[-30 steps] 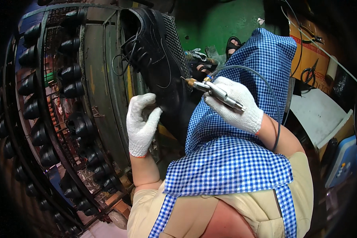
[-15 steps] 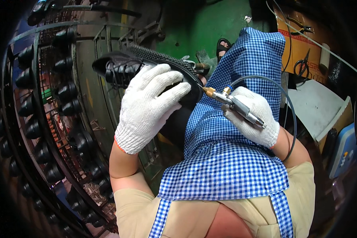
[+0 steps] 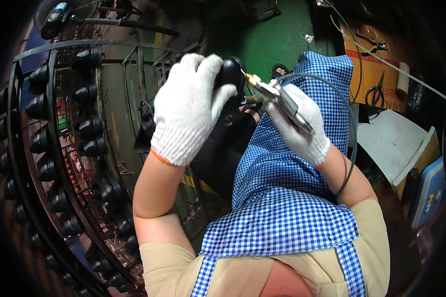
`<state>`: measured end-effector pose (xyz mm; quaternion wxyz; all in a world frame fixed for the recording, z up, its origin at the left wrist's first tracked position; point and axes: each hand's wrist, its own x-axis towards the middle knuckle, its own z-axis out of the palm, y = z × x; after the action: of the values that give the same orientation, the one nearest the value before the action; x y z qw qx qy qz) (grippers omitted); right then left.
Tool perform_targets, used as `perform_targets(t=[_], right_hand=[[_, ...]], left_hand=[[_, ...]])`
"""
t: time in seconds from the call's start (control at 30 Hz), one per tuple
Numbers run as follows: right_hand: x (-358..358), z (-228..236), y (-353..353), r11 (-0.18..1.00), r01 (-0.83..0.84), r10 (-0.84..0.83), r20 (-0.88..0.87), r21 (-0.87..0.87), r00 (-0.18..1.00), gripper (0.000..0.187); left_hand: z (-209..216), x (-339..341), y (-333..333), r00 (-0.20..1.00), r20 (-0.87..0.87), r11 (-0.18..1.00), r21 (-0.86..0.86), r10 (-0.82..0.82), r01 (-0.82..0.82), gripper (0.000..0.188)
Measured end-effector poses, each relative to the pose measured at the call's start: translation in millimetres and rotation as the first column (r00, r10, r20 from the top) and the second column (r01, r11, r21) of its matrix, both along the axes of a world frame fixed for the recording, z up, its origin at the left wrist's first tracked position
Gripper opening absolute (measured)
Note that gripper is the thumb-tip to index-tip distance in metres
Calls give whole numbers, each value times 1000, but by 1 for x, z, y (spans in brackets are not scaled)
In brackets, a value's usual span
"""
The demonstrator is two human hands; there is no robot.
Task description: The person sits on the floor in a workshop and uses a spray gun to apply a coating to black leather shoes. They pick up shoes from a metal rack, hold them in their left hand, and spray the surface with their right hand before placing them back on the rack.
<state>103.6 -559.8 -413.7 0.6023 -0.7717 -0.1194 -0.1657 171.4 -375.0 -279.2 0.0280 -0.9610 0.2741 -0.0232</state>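
Note:
My left hand (image 3: pixel 186 109), in a white knitted glove, is closed round a black shoe (image 3: pixel 231 74) and hides most of it. The shoe's glossy rounded end and sole edge show past the fingers. In my right hand (image 3: pixel 305 121), also gloved, is a slim metal air gun (image 3: pixel 293 110) with a brass-coloured front and thin needle-like nozzle. That nozzle tip points at the shoe's edge, very close to it; I cannot tell whether they touch. A dark hose (image 3: pixel 351 114) loops from the gun past my right forearm.
Racks (image 3: pixel 54 148) on the left carry rows of black shoes. At the right, pliers (image 3: pixel 374 43), scissors (image 3: pixel 376 94) and a pale roll (image 3: pixel 404 76) lie on cardboard (image 3: pixel 366 69). A white sheet (image 3: pixel 394 143) and a blue-and-white case (image 3: pixel 428 193) are nearer. A blue checked apron (image 3: pixel 282 222) covers my lap.
The shoe has been turned, so its laces and textured sole no longer show. Both hands have moved farther from my body, the right one also leftward, with the nozzle still close to the shoe.

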Motion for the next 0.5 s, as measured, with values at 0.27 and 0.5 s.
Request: perform_targets(t=[0.27,0.5], right_hand=[[37,-7,41,997,14,-11,-36,79,999,16],[23,-6,53,995,-88,92,-86,54,992,18]], left_hand=[[11,48,6,973,-25,951,221,228,-217,59],[3,77,38,932,-44,912,227,359,-341,67]])
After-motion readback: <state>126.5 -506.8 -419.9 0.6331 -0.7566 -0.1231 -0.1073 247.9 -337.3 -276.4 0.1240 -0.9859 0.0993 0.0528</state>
